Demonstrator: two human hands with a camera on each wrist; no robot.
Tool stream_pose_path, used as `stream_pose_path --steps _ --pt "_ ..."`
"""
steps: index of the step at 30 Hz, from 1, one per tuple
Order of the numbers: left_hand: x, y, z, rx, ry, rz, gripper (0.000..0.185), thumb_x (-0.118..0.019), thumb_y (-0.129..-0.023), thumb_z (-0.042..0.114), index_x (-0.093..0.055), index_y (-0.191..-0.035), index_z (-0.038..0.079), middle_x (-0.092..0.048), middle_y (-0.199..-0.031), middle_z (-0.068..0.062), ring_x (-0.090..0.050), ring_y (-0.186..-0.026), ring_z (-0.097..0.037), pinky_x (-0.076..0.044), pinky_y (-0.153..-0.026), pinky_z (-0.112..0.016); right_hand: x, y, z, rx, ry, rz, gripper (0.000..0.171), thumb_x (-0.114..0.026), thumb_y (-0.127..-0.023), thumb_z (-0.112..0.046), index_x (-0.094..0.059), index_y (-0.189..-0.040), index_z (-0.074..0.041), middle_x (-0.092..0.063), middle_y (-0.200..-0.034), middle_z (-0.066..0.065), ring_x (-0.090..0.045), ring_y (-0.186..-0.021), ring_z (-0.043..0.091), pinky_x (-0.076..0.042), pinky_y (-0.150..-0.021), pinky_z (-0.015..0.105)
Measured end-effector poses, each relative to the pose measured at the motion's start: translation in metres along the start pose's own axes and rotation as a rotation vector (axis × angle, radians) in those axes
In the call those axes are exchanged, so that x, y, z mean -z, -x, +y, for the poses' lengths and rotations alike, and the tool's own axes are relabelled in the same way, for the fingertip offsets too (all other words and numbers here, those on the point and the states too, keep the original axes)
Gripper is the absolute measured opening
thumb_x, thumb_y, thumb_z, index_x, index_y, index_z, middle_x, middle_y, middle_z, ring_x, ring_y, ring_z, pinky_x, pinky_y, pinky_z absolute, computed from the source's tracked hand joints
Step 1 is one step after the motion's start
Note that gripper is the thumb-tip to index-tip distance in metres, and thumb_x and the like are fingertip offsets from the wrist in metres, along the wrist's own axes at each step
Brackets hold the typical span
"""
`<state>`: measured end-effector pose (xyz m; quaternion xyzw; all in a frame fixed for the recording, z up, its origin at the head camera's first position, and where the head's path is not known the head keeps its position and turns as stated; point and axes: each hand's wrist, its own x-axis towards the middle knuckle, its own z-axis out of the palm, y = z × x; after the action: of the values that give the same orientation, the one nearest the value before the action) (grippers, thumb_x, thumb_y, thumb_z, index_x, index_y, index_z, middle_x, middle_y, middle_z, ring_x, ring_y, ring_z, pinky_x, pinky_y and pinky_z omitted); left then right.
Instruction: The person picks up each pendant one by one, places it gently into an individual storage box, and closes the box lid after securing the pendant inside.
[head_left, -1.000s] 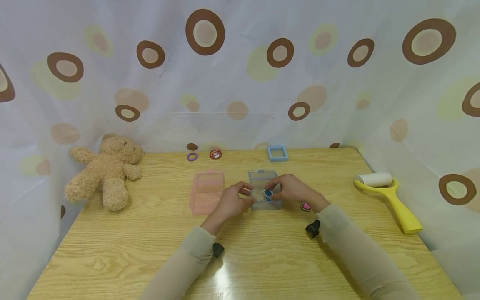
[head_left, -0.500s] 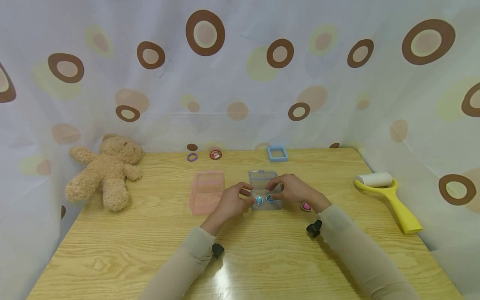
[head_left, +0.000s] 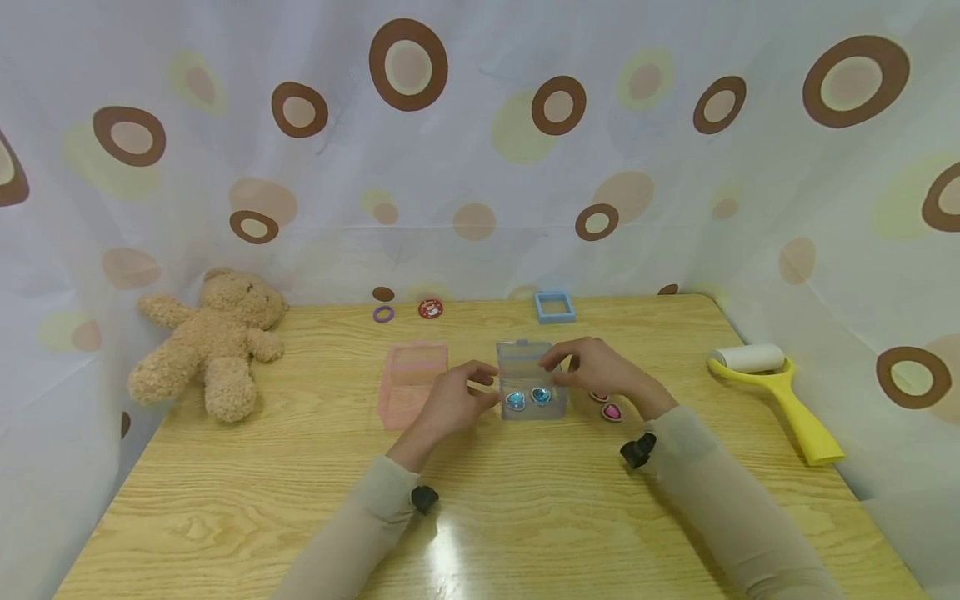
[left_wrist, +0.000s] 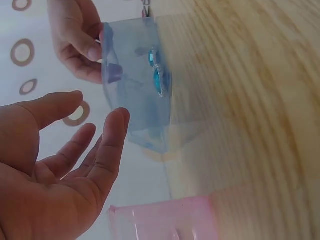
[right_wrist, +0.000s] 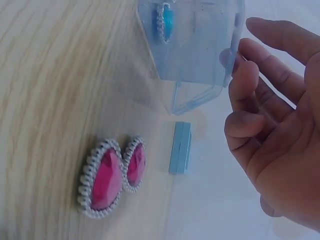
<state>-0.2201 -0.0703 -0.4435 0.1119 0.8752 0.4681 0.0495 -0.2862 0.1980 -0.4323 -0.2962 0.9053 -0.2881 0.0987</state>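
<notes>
A wood-grain table (head_left: 525,525) carries a pink box (head_left: 405,404), blue box (head_left: 522,367), teddy bear (head_left: 217,337) — and roller (head_left: 784,388).

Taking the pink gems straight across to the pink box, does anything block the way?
Yes: the open blue box stands between the pink gems and the pink box, with the left hand and right hand on either side of it.

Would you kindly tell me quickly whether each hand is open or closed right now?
Left hand: open, holding nothing, beside the blue box.
Right hand: open, at the box's opposite side; whether it touches cannot be told.
</notes>
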Motion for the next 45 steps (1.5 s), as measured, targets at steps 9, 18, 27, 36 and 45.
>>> stream_pose_path --steps 9,18,27,36,45 --pt "0.021 0.006 -0.007 -0.03 0.043 0.023 0.033 -0.072 -0.093 0.019 -0.066 -0.125 0.012 -0.069 -0.119 -0.012 -0.071 -0.098 -0.024 -0.059 -0.076 -0.032 0.012 0.007 0.002 -0.006 -0.017 0.04 0.028 -0.069 -0.094 -0.019 -0.071 -0.12 -0.01 -0.073 -0.11 0.007 -0.066 -0.084 0.014 -0.054 -0.075 0.033" --pt "0.044 0.016 -0.014 -0.029 0.131 0.05 0.033 -0.072 -0.092 0.014 -0.067 -0.125 0.011 -0.068 -0.126 -0.014 -0.07 -0.104 -0.027 -0.059 -0.086 -0.035 0.018 0.014 0.01 -0.024 -0.032 0.074 0.028 -0.07 -0.094 -0.024 -0.071 -0.119 -0.011 -0.073 -0.108 0.003 -0.064 -0.09 0.018 -0.052 -0.076 0.033" --pt "0.073 0.026 -0.024 0.026 0.149 0.066 0.036 -0.07 -0.094 0.016 -0.063 -0.129 0.008 -0.066 -0.128 -0.011 -0.067 -0.112 -0.03 -0.059 -0.087 -0.036 0.021 0.022 0.024 -0.05 -0.028 0.095 0.028 -0.071 -0.094 -0.025 -0.071 -0.117 -0.01 -0.073 -0.106 0.002 -0.063 -0.089 0.015 -0.051 -0.078 0.034" --pt "0.094 0.038 -0.041 0.032 0.146 0.079 0.037 -0.069 -0.095 0.02 -0.062 -0.131 0.014 -0.064 -0.131 -0.013 -0.066 -0.116 -0.031 -0.056 -0.094 -0.041 0.022 0.028 0.033 -0.077 -0.02 0.098 0.026 -0.071 -0.094 -0.022 -0.071 -0.116 -0.008 -0.073 -0.102 0.003 -0.064 -0.086 0.017 -0.051 -0.074 0.031" --pt "0.119 0.048 -0.061 0.055 0.205 0.109 0.039 -0.068 -0.097 0.023 -0.061 -0.133 0.011 -0.059 -0.135 -0.02 -0.062 -0.12 -0.034 -0.056 -0.095 -0.04 0.019 0.032 0.042 -0.114 -0.04 0.082 0.027 -0.07 -0.095 -0.021 -0.07 -0.118 -0.007 -0.073 -0.105 0.005 -0.065 -0.087 0.018 -0.052 -0.073 0.03"
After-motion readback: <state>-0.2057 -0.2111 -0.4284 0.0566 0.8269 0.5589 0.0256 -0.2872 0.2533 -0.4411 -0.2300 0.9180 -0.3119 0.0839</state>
